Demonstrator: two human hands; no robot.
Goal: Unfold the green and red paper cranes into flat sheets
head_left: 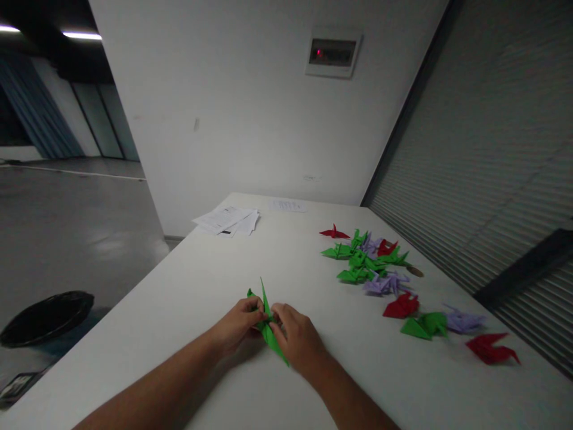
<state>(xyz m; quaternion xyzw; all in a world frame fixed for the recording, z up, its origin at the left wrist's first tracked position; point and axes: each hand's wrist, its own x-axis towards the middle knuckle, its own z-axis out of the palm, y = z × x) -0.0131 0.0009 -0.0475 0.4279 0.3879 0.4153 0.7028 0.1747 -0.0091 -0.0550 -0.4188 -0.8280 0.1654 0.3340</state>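
A green origami crane (274,341) is held between my two hands, just above the near middle of the white table. One thin point of it sticks up and a wider pointed flap slants down toward me. My left hand (239,322) pinches it from the left with thumb and fingers. From the right, my right hand (296,334) grips it near its centre, fingers curled. The fingers cover the middle of the folded paper, so the folds there are hidden.
Several green, purple and red paper cranes (358,260) spread along the right side of the white table (215,275). Printed sheets (228,220) lie at the far left, another paper (289,205) by the wall. A black-lined bin (47,316) stands left, below the table edge; blinds (474,179) flank the right.
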